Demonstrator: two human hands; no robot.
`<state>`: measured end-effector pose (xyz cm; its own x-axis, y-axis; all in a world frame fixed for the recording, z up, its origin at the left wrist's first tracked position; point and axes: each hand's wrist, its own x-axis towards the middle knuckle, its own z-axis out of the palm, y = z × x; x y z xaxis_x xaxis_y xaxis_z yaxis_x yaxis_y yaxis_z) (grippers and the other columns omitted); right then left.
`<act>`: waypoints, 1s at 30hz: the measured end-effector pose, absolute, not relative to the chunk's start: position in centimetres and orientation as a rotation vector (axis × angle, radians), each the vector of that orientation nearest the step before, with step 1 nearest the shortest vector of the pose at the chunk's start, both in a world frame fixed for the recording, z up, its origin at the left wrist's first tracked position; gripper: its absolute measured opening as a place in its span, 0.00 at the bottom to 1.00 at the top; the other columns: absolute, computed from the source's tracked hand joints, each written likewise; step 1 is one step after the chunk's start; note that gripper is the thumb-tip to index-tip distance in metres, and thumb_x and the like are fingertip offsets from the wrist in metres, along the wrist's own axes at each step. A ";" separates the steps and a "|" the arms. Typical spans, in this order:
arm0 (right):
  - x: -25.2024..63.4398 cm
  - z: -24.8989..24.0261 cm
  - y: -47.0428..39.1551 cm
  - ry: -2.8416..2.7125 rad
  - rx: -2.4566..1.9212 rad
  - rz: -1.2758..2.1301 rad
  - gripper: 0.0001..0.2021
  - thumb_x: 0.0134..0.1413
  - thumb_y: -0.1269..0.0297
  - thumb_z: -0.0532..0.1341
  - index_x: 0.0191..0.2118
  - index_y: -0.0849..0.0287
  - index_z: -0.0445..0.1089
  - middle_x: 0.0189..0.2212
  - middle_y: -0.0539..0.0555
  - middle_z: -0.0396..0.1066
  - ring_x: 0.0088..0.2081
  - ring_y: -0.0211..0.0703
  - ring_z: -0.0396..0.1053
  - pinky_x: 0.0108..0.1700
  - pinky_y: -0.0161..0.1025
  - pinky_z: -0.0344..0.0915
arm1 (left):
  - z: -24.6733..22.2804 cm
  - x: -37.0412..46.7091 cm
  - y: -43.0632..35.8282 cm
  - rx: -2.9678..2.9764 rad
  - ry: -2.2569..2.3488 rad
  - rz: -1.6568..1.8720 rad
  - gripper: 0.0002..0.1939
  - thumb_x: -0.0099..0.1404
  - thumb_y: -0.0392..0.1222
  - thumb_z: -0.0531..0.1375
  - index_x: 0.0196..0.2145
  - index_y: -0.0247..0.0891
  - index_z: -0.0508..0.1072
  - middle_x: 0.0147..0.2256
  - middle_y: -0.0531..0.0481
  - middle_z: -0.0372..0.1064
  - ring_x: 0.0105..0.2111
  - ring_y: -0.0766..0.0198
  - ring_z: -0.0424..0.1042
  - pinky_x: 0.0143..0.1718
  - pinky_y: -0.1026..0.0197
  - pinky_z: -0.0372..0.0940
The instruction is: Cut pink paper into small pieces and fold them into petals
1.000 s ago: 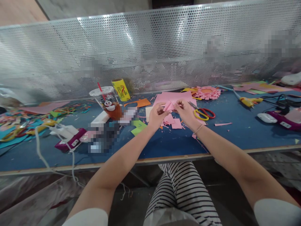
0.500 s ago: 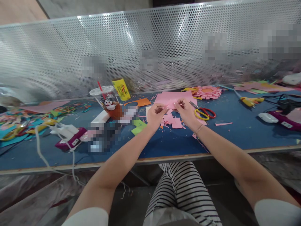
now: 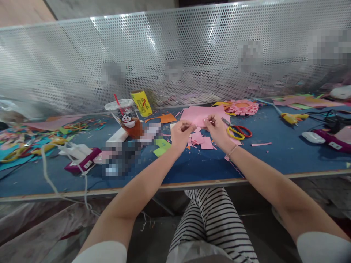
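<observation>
Faces a perforated metal screen [image 3: 192, 47] stretching across the whole back. Sits at a long blue table [image 3: 178, 173] littered with coloured paper, in striped trousers [image 3: 208, 219], with both forearms reaching over the near edge. Has a pink sheet [image 3: 197, 112] lying flat straight ahead, partly hidden by the 2 hands. Has, off to the left, a lidded plastic cup [image 3: 133, 128] of brown drink with a red straw, and 2 purple power strips [image 3: 89, 160], 1 toward each side of the table (with a white cable [image 3: 49, 179] drooping over the near edge by the left strip). Has a fringed pink rosette [image 3: 251, 109] beyond the sheet, to the right. Holds the left hand [image 3: 181, 134] and right hand [image 3: 217, 129] close together but apart, thumb and fingertip of each pressed together, other fingers curled. Has scissors [image 3: 238, 132] with yellow and red handles just beside the right hand, and a yellow glue gun [image 3: 294, 117] farther right. Has pink scraps [image 3: 206, 143] lying below the hands. Pinches, between the fingertips of both hands, a small piece of pink paper [image 3: 200, 123]; cannot tell its exact outline against the pink behind.
</observation>
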<state>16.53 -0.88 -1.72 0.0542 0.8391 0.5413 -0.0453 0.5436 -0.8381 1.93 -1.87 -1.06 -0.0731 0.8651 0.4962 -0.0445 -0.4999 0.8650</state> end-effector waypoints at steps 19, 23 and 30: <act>16.6 -1.7 -0.8 -1.325 -0.751 0.747 0.10 0.49 0.58 0.58 0.32 0.56 0.56 0.31 0.48 0.57 0.32 0.34 0.62 0.37 0.39 0.71 | -1.4 2.2 -1.7 1.332 0.726 1.628 0.10 0.48 0.41 0.65 0.30 0.36 0.71 0.28 0.51 0.73 0.30 0.65 0.73 0.39 0.57 0.68; 16.6 -1.5 -0.9 -1.321 -0.772 0.729 0.09 0.50 0.58 0.57 0.31 0.56 0.56 0.31 0.48 0.57 0.32 0.33 0.62 0.37 0.39 0.71 | -1.4 2.3 -1.6 1.259 0.715 1.598 0.11 0.47 0.41 0.65 0.29 0.36 0.71 0.27 0.51 0.72 0.29 0.65 0.73 0.39 0.58 0.69; 16.5 -1.7 -0.6 -1.305 -0.714 0.826 0.13 0.47 0.54 0.59 0.36 0.54 0.58 0.36 0.49 0.62 0.37 0.35 0.66 0.40 0.40 0.70 | -1.1 2.2 -1.5 1.209 0.721 1.591 0.09 0.48 0.41 0.64 0.28 0.36 0.70 0.25 0.52 0.71 0.29 0.66 0.73 0.39 0.58 0.68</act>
<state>16.55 -0.63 -1.75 0.0687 0.8450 0.5303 -0.1175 0.5347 -0.8368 2.16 -1.55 -1.09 -0.0317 0.9316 0.3620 -0.3423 -0.3504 0.8718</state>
